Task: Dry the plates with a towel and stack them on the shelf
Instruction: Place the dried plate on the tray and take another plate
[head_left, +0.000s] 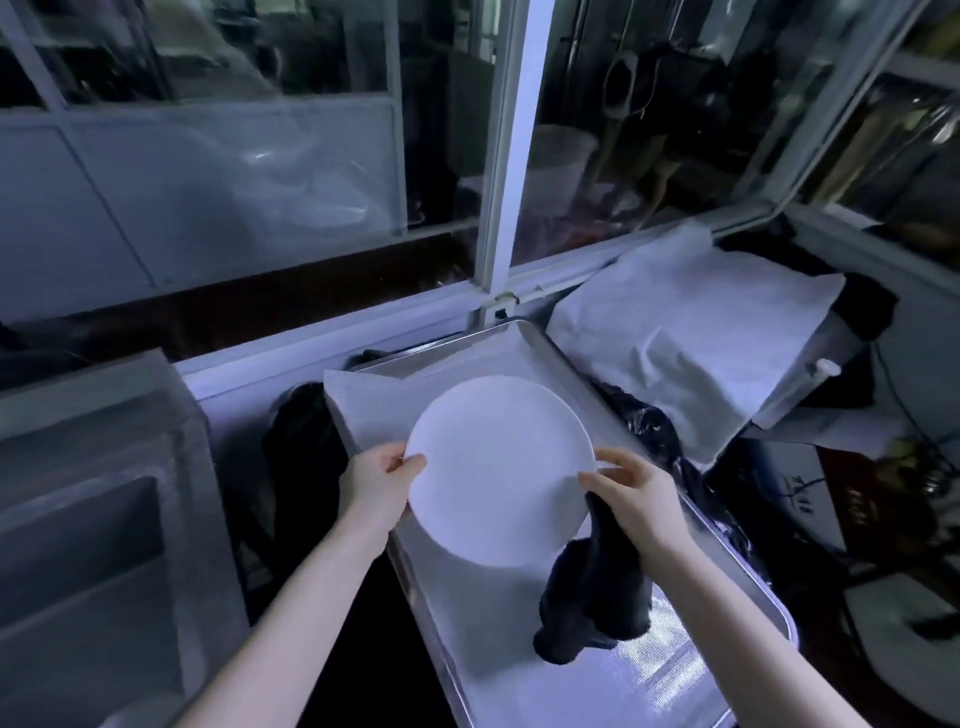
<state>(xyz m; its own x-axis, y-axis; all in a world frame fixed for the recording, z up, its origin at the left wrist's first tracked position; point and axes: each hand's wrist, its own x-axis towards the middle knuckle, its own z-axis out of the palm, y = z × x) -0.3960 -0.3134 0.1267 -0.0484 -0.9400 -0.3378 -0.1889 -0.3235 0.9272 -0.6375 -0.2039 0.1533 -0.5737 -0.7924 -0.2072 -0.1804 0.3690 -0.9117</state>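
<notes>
The left thumb lies on the upper face of the plate at its left rim, with the other fingers out of sight beneath. The left hand thus grips that edge. The right hand pinches the opposite rim between thumb and curled fingers, and the dark towel is caught in the same grasp and hangs down from it.

The plate is held above the middle of the lined metal tray. No other plates show on the tray, and no stack or shelf can be made out, so this looks like the drying stage, with stacking still to do.

Faint marks on a surface right of the tray are too small to read.
</notes>
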